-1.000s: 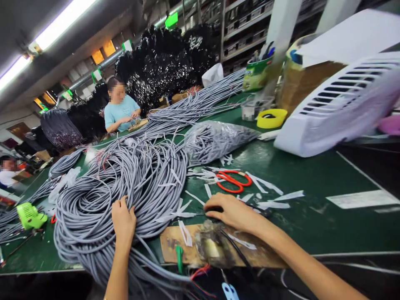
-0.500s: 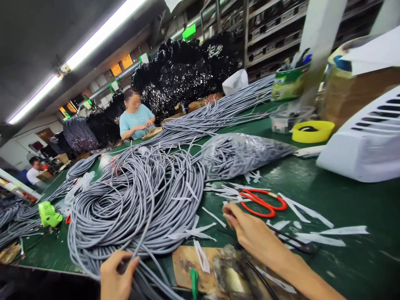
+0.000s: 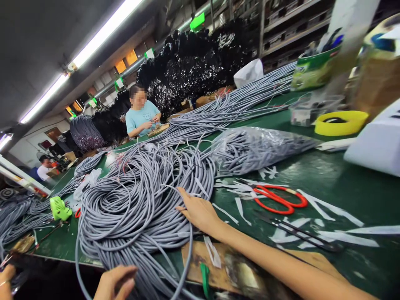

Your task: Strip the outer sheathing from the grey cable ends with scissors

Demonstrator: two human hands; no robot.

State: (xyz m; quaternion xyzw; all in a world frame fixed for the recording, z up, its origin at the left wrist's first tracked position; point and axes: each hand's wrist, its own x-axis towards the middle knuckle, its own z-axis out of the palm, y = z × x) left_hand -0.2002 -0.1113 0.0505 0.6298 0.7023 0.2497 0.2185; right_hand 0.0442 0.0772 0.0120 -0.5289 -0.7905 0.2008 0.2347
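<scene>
A big pile of coiled grey cable (image 3: 137, 204) covers the left of the green table (image 3: 328, 179). My right hand (image 3: 198, 210) lies flat on the pile's right edge with its fingers stretched out, holding nothing. My left hand (image 3: 114, 283) is low at the table's front edge, its fingers curled at grey cable strands that hang off the pile. A scorched wooden board (image 3: 237, 268) lies under my right forearm.
Red scissors (image 3: 279, 199), a black tool (image 3: 300, 235) and white paper strips lie to the right. Behind them are a plastic bag of cables (image 3: 259, 148), a yellow ring (image 3: 340, 122) and a white casing (image 3: 378, 146). A person in light blue (image 3: 142, 118) works at the far side. Another hand (image 3: 4, 277) shows at bottom left.
My right hand has left the black tool near the scissors and moved left onto the cable pile. My left hand has drawn back off the pile to the table's front edge.
</scene>
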